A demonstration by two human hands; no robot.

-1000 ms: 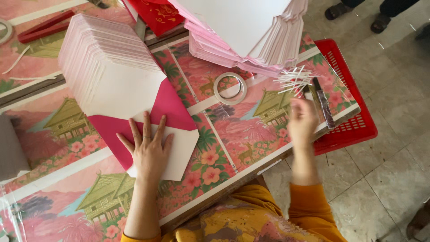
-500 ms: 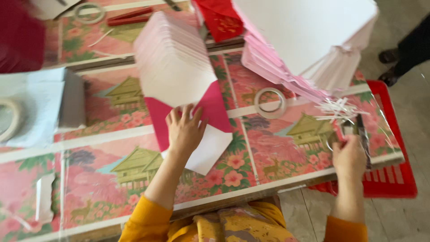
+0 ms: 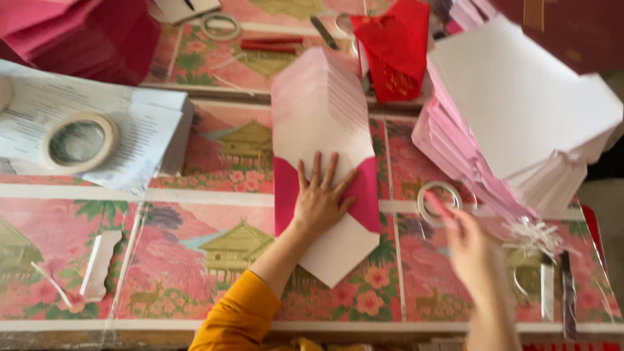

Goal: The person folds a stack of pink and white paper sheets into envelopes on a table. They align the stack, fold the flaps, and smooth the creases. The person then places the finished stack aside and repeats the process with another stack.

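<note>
While the left hand [image 3: 318, 201] lies flat and spread on the pink-and-white envelope blank [image 3: 325, 214] mid-bench, the right hand [image 3: 471, 250] blurs near a tape ring [image 3: 439, 203], its grip unreadable; sticking the flap seems the step in hand, needing tape.

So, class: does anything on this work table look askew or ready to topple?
Yes. The tall stack of white and pink sheets at the right leans, fanned out and overhanging the tape ring. The left hand presses the envelope; the right hand is blurred.
</note>
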